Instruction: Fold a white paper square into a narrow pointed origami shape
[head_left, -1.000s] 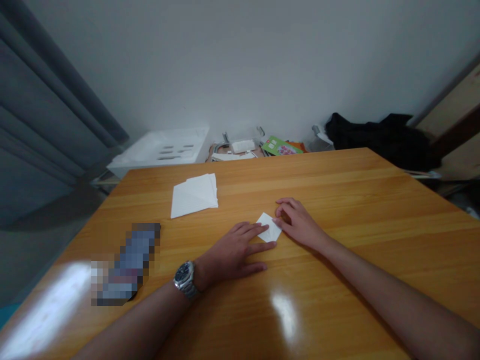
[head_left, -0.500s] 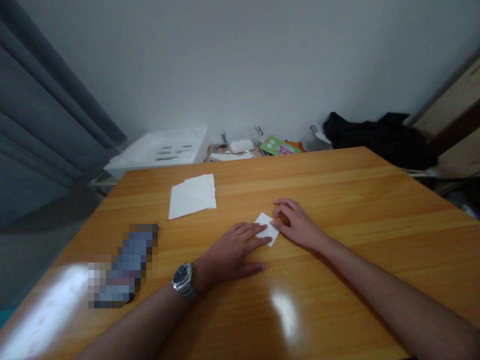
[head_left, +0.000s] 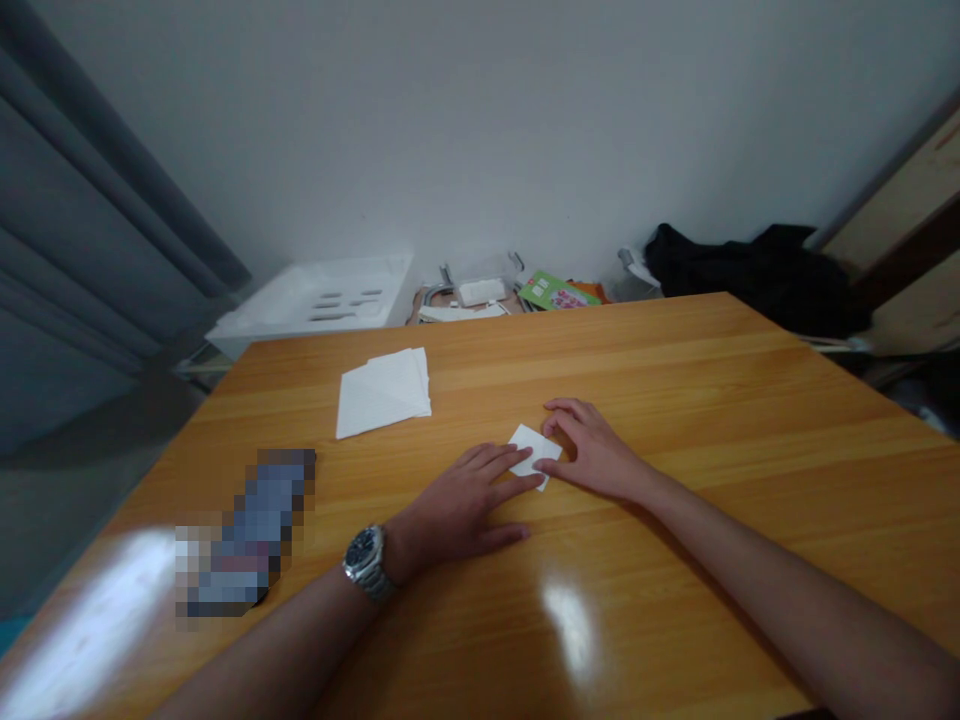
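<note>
A small folded piece of white paper (head_left: 523, 437) lies on the wooden table between my two hands. My left hand (head_left: 469, 500), with a metal watch (head_left: 364, 550) on its wrist, rests flat from the left, its outstretched fingertips pressing on the paper. From the right, my right hand (head_left: 596, 452) lays its thumb on the paper. Its index finger is bent near the paper's upper right edge, with a gap between finger and thumb. The fingers partly cover the paper.
A stack of white paper sheets (head_left: 386, 392) lies at the left back of the table (head_left: 675, 370). A blurred-out dark object (head_left: 259, 530) is at the left. Beyond the far edge are a white tray (head_left: 315, 275), a green book (head_left: 553, 291) and black cloth (head_left: 739, 270).
My right thumb has slid slightly left and down across the small paper. My left hand looks unmoved, apart from a tiny shift of the whole view.
</note>
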